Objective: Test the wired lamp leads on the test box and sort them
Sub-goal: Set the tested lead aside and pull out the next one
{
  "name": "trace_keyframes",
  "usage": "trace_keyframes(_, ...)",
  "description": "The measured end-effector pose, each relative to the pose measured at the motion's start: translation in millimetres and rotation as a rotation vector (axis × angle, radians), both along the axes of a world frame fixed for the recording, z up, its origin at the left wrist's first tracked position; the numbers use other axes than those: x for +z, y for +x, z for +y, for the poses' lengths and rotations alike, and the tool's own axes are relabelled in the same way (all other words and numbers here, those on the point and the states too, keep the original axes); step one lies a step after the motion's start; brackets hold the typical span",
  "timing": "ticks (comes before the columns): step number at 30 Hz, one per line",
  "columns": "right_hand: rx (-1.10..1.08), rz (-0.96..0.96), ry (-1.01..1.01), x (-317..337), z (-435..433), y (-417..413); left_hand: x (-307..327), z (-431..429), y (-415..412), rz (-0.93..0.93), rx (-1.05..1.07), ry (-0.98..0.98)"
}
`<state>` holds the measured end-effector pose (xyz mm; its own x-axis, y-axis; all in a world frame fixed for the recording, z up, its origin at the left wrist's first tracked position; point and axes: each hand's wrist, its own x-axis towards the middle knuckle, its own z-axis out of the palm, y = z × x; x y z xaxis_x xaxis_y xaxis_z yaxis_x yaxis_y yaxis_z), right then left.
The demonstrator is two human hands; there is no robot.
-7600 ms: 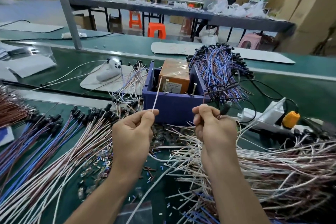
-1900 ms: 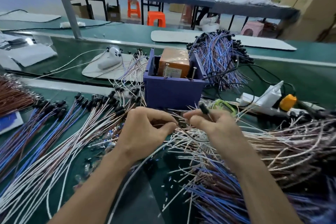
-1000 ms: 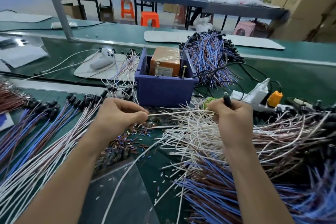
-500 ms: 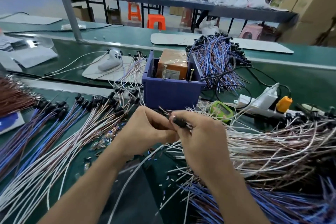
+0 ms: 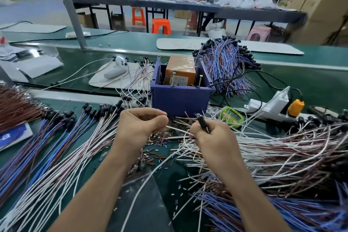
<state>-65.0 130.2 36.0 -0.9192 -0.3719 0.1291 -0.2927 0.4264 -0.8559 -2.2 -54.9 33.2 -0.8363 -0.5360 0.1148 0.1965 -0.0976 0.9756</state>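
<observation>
My left hand (image 5: 140, 126) pinches the bare end of a white lamp lead (image 5: 177, 130) just in front of the test box (image 5: 179, 98), a purple bin holding an orange block with two upright metal pins. My right hand (image 5: 212, 137) grips the same lead's black lamp holder (image 5: 203, 123), which sticks up from the fist. The white wire runs between both hands and trails toward me. A fan of white, brown and blue leads (image 5: 56, 149) lies at the left. A tangled heap of leads (image 5: 282, 156) lies at the right.
Behind the box rests a blue-and-brown lead bundle (image 5: 226, 66). A white power strip with an orange plug (image 5: 278, 103) and a green timer (image 5: 232, 117) sit to the right. Small cut sleeve pieces (image 5: 156, 143) litter the mat between my hands. A white pad with several leads (image 5: 120, 75) lies at the back left.
My hands, pressed together half a second ago, have drawn a little apart, stretching the white lead between them. The black lamp holder now stands up from my right fist.
</observation>
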Motion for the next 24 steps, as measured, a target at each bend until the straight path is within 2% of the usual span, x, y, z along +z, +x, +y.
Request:
trace_keyframes(2, -0.043, -0.015, -0.035, -0.2, 3.8, -5.0, 0.7, -8.2, 0.5, 0.004, 0.041, 0.080)
trace_keyframes(4, -0.064, -0.043, -0.133, 2.1, 6.7, -9.0, 2.2, -17.6, 1.7, -0.016, 0.078, 0.069)
trace_keyframes(8, -0.102, 0.022, -0.207, 1.1, 4.1, -9.4, 2.5, -11.3, 2.1, -0.191, 0.018, -0.291)
trace_keyframes(10, -0.102, 0.068, -0.186, 0.4, 0.7, -3.8, 2.2, 9.2, 4.2, -0.198, -0.025, -0.476)
trace_keyframes(11, -0.094, 0.087, -0.166, 0.5, -1.0, -1.5, 2.3, 20.5, 4.0, -0.157, -0.043, -0.487)
trace_keyframes(17, -0.016, 0.081, -0.173, -2.0, -6.4, 2.9, 6.2, 55.7, 0.8, 0.062, -0.081, -0.059)
trace_keyframes(20, 0.005, 0.040, -0.197, -2.4, -7.3, 4.5, 2.5, 53.9, -2.6, -0.014, -0.030, 0.068)
trace_keyframes(24, -0.110, -0.141, -0.459, 4.3, 1.9, -7.2, -2.1, 43.1, -5.1, -0.067, 0.128, 0.183)
